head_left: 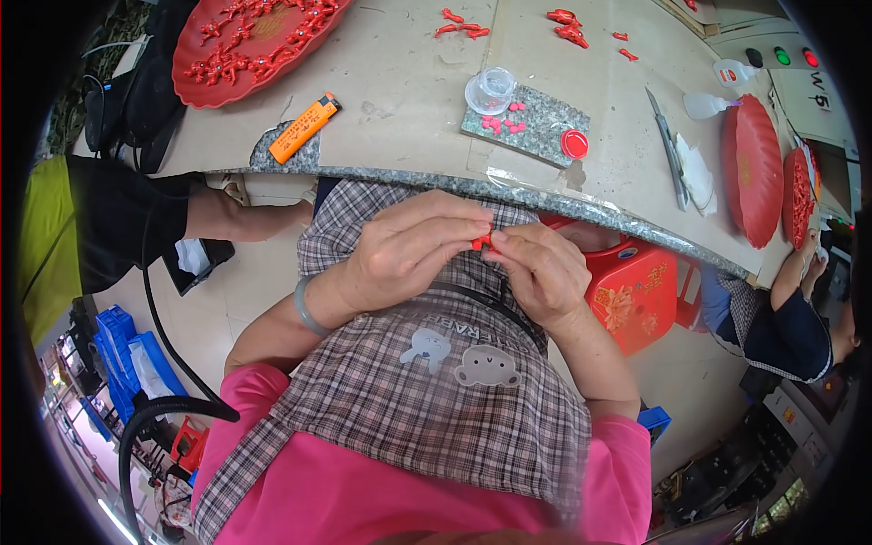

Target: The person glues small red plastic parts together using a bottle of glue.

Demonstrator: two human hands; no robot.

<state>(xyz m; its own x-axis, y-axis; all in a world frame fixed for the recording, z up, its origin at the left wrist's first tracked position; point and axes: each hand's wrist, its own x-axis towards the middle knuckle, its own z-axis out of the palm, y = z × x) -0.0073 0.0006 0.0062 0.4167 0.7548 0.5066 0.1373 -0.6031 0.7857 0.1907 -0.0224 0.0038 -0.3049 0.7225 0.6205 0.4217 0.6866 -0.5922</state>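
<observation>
Close in front of my apron, both hands meet around a small red piece. My left hand pinches it from one side with fingertips pressed together. From the other side, my right hand grips it between thumb and fingers. Most of the piece is covered, so its exact shape cannot be made out. On the table ahead lies a speckled stone slab carrying small pink bits, a round red lid and a clear little cup.
A red tray of small red figures stands at the far left, near an orange cutter. Loose red pieces lie farther back. Rightward are tweezers, white tissue, squeeze bottles and a red dish. Other people sit at both sides.
</observation>
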